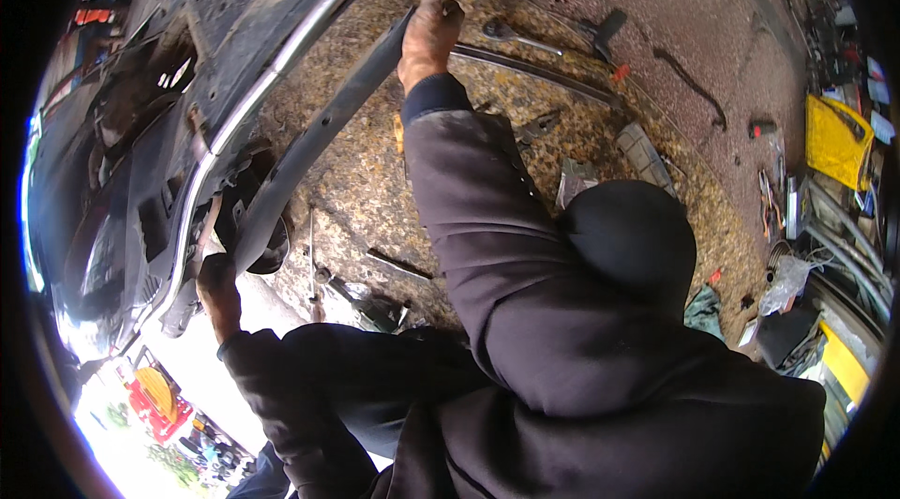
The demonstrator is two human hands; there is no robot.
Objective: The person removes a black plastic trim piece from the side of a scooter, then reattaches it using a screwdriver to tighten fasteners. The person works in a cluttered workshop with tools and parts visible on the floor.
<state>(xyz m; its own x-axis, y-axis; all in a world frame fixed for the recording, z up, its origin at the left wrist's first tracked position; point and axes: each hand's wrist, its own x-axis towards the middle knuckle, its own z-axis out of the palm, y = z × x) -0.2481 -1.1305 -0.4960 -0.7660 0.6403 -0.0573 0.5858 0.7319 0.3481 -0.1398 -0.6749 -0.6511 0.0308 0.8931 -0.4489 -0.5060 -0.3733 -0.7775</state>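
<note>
Speckled ground [375, 208]; 2 hands [431, 35] [220, 293] clasp dark strip's [325, 127] ends.

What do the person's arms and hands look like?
The right hand and left hand wear no gloves. The long right sleeve is dark purplish-brown and creased, ending in a snug navy cuff. The left sleeve looks dark too.

A: How is the place classed?
B: As a vehicle repair workshop; a partly stripped vehicle body [234, 35] is seen, and a ratchet [521, 38] and loose parts [644, 158] are noted on the stained floor [361, 171].
</note>
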